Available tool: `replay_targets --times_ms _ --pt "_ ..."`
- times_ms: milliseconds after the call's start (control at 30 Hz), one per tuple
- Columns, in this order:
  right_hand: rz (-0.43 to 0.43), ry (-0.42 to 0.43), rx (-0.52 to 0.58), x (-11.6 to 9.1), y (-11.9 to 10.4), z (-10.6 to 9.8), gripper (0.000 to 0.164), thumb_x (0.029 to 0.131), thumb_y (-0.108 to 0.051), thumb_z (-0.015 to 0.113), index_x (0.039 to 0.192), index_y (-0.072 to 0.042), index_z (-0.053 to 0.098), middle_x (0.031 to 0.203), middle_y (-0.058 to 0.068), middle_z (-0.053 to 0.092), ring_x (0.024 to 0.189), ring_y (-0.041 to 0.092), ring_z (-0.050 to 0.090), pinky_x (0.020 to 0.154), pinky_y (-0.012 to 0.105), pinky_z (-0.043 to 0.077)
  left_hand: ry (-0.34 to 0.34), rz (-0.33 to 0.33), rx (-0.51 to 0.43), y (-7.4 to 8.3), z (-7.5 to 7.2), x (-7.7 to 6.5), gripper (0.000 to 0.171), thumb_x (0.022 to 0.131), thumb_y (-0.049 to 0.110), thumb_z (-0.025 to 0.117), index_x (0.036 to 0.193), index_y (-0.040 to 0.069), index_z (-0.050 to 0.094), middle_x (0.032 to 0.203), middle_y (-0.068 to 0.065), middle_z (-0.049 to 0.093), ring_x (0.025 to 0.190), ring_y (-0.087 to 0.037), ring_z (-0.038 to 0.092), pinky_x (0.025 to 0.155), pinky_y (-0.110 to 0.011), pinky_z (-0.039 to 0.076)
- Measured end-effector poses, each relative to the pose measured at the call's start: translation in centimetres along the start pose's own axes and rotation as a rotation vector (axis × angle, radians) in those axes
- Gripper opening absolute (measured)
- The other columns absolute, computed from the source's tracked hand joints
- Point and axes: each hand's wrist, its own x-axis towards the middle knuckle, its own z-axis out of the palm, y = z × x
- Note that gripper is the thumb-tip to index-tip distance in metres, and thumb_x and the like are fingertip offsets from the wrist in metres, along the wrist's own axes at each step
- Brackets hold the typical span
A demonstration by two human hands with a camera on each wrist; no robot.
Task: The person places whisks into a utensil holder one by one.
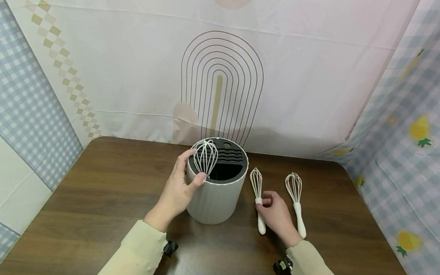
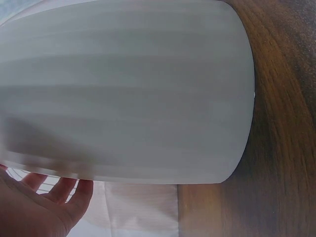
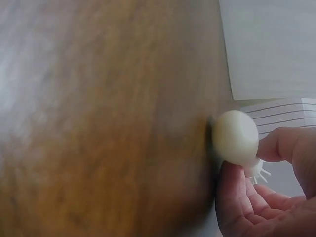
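A light grey ribbed utensil holder (image 1: 214,200) with a black slotted top (image 1: 229,155) stands upright on the table. One whisk (image 1: 205,156) sits in it, wire loops up, its handle hidden inside. My left hand (image 1: 176,190) grips the holder's left side near the rim, thumb in front, beside those loops; in the left wrist view its fingers (image 2: 79,197) lie along the ribbed wall. Right of the holder, my right hand (image 1: 276,212) pinches the white handle of a second whisk (image 1: 256,182); the handle's rounded end (image 3: 236,137) faces the right wrist camera.
A third whisk (image 1: 298,205) lies on the brown wooden table (image 1: 112,206), to the right of my right hand. Behind the table hangs a pale patterned cloth (image 1: 306,88). Blue checked cloth (image 1: 409,171) hangs along the right side, with more on the left.
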Motion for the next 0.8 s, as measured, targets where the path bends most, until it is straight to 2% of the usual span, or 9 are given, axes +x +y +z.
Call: replay_targets --times_ms 267,567,800 --pt "-0.033 0.07 0.056 0.2 -0.5 -0.7 0.041 0.087 -0.01 0.065 0.125 0.003 0.055 0.102 0.016 0.067 0.083 0.022 0.065 0.072 0.031 0.05 -0.001 0.012 -0.013 0.1 0.0 0.0 0.067 0.089 0.05 0.059 0.146 0.036 0.028 0.144 -0.007 0.036 0.121 -0.023 0.046 0.1 -0.046 0.038" --pt "-0.044 0.114 0.119 0.1 -2.4 -2.0 0.042 0.089 -0.012 0.063 0.128 0.002 0.053 0.11 0.017 0.062 0.09 0.025 0.065 0.072 0.029 0.05 0.001 0.011 -0.002 0.0 0.0 0.0 0.066 0.089 0.05 0.059 0.146 0.036 0.028 0.145 -0.009 0.036 0.123 -0.023 0.045 0.1 -0.047 0.037" --pt "-0.087 0.143 0.27 -0.4 -4.2 -2.8 0.043 0.091 -0.012 0.065 0.13 -0.003 0.051 0.112 0.014 0.061 0.089 0.021 0.065 0.07 0.025 0.049 -0.006 0.008 -0.009 0.1 0.0 0.0 0.066 0.089 0.05 0.059 0.146 0.036 0.027 0.145 -0.008 0.035 0.122 -0.023 0.046 0.1 -0.046 0.038"
